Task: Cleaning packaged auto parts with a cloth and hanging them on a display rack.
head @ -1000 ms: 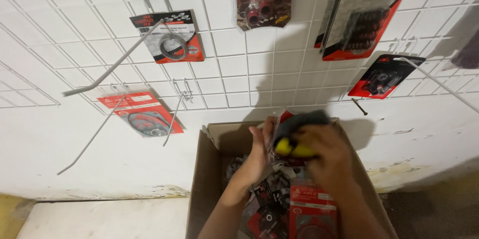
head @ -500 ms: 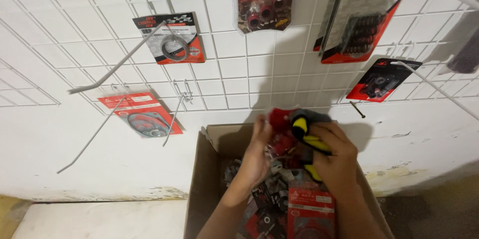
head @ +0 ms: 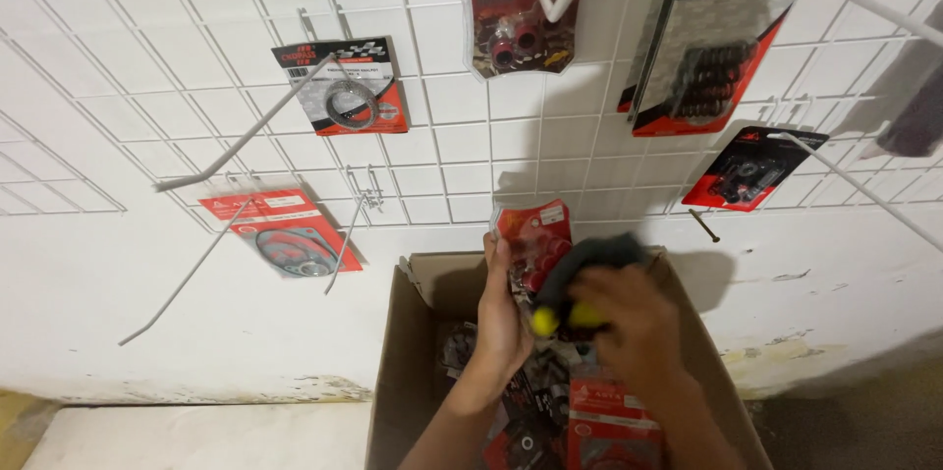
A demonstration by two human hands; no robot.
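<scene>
A white wall carries a white wire grid [head: 432, 136] hung with carded parts in red and black blister packs; below it stands an open cardboard box [head: 403, 362] on a pale floor.

Above the box the left hand [head: 503, 318] grips a small red blister pack [head: 530, 234] along its left edge, thumb in front, held upright just under the grid. The right hand [head: 629, 328] is closed around a black tool [head: 589, 269] with yellow parts, blurred, touching or just in front of the pack. Both hands are close together.

The pack looks light, with a stiff card back and a smooth, slippery plastic bubble over red round parts; the flat card edge is likely the surest place to pinch it. The tool seems rigid and heavier.

More red packs [head: 604, 421] fill the box. Bare wire hooks [head: 246, 151] jut from the grid, beside a gasket pack [head: 290, 234] and a ring pack [head: 344, 87].
</scene>
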